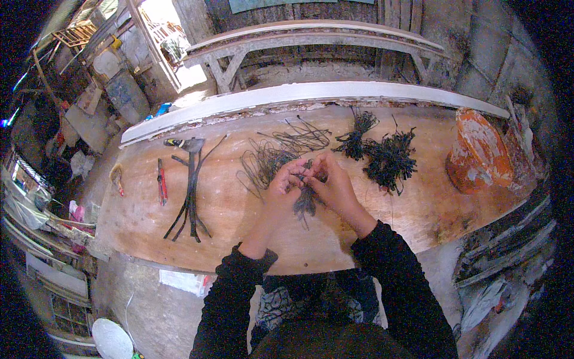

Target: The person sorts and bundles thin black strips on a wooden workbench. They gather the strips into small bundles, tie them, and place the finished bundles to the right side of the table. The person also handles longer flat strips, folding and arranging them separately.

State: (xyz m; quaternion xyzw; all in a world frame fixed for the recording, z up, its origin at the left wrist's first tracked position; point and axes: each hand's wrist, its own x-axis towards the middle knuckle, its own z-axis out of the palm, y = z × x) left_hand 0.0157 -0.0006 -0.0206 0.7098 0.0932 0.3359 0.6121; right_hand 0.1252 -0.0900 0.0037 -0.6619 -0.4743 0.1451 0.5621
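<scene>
Nearest, a bare strip of the wooden table [308, 254] runs along its front edge. Above its middle, the left hand [287, 179] and right hand [329, 180] pinch one small black bundle [305, 204] between their fingertips. Beyond lie loose dark strands [263, 158]; to the right, two fuller bundles [390, 158] and one white-smeared orange bucket [478, 155], contents hidden. One white beam [311, 93] lines the far edge.

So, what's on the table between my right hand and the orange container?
In the head view, a bushy black bundle lies between your right hand and the orange container.
</scene>
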